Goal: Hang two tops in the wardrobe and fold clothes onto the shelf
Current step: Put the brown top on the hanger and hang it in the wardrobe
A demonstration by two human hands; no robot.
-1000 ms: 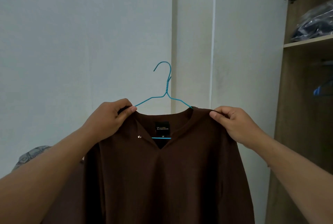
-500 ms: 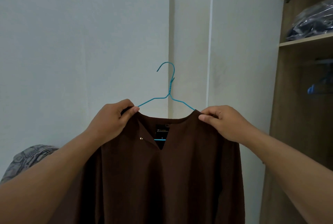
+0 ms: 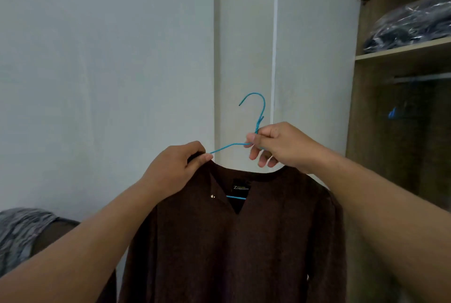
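Observation:
A brown V-neck top [image 3: 244, 241] hangs on a blue wire hanger [image 3: 256, 102] in front of me. My left hand [image 3: 175, 168] pinches the top's left shoulder over the hanger wire. My right hand [image 3: 280, 146] grips the hanger at the twisted neck just below the hook. The hook points up and to the left. At the right stands the open wooden wardrobe [image 3: 361, 132], with a hanging rail [image 3: 422, 78] under its shelf [image 3: 402, 50].
A dark bundle wrapped in clear plastic [image 3: 415, 22] lies on the wardrobe shelf. Another blue hanger [image 3: 392, 113] shows dimly inside the wardrobe. A grey patterned cloth [image 3: 19, 232] lies at the lower left. White walls fill the background.
My right hand let go of the top's right shoulder and moved up to grip the hanger's neck. The view has swung a little to the right, towards the wardrobe.

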